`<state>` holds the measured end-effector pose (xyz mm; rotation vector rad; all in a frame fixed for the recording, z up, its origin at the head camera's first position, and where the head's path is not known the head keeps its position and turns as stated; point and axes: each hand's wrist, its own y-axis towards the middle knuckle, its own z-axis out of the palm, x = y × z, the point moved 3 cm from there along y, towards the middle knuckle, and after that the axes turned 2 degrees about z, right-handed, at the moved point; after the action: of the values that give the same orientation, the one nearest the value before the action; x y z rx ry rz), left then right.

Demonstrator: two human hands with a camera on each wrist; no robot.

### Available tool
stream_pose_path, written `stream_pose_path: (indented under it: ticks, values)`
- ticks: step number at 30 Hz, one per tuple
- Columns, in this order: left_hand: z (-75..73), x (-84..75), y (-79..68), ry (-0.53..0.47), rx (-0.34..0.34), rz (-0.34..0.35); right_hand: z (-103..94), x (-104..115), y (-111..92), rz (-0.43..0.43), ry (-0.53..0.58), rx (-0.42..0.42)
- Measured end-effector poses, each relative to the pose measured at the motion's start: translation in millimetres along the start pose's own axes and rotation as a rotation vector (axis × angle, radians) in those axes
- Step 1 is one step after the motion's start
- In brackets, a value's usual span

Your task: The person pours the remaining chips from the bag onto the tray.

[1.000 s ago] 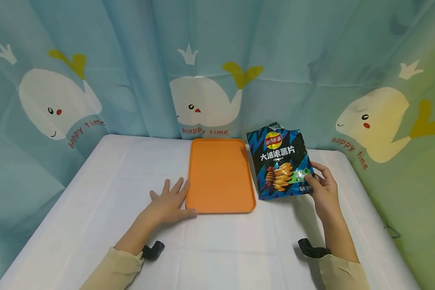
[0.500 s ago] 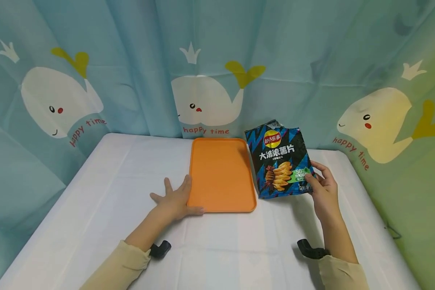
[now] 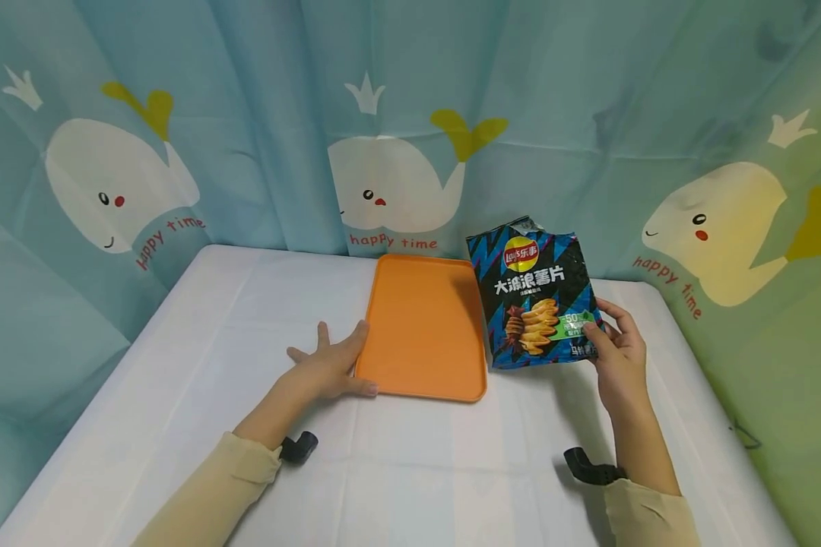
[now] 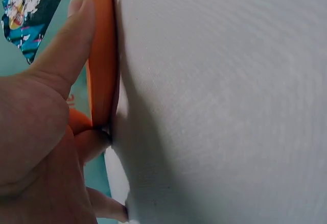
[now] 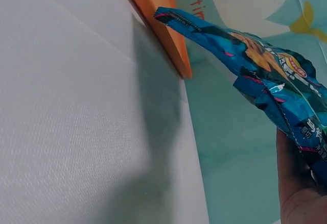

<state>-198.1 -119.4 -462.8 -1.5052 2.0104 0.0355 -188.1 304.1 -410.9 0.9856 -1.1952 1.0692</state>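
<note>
Bag (image 3: 534,296): raised off the worktop (image 3: 410,471), just right of the orange tray (image 3: 420,327); you have it only by its lower right corner, so a loosened pinch could let it swing or drop.
Overlap: the bag's left edge crosses the tray's right side in the head view; you cannot tell whether they touch, but lowering it there might snag the rim.
Tray: lying on the worktop; an uneven push at its near left corner could skew it.
Left hand (image 3: 324,372): your fingers are spread wide, thumb at the tray's near edge, not clenched.
Right hand (image 3: 621,357): grasping the bag, your thumb on its front.
</note>
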Motion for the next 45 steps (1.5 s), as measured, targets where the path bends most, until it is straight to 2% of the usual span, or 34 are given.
stream_pose_path:
  ticks: [4,8,11,15,21,25,33,45]
  values:
    - [-1.4,3.2,-2.6,0.109,-0.016,0.032,3.0,2.3,-1.7,-0.036,-0.005,-0.003]
    - [-4.8,7.7,-8.8,0.189,-0.045,-0.004,7.4,6.5,-3.7,-0.077,-0.085,-0.004]
    - [-7.1,9.4,-12.8,0.173,-0.051,-0.025,10.4,11.4,-5.8,-0.109,-0.172,-0.016]
    - [-8.1,9.3,-15.0,0.150,-0.050,-0.019,15.5,17.5,-7.9,-0.153,-0.255,-0.035]
    - [-9.4,8.0,-14.1,0.155,-0.051,-0.022,25.2,22.6,-7.3,-0.227,-0.287,-0.030]
    - [-9.5,7.2,-10.2,0.155,-0.044,-0.024,29.6,24.6,-6.7,-0.248,-0.293,-0.007]
    - [-6.6,7.5,-6.9,0.151,-0.024,-0.049,36.1,34.1,-3.5,-0.332,-0.495,0.092]
    - [-4.3,7.0,-3.4,0.148,-0.066,-0.042,48.8,57.5,5.2,-0.474,-0.716,0.221]
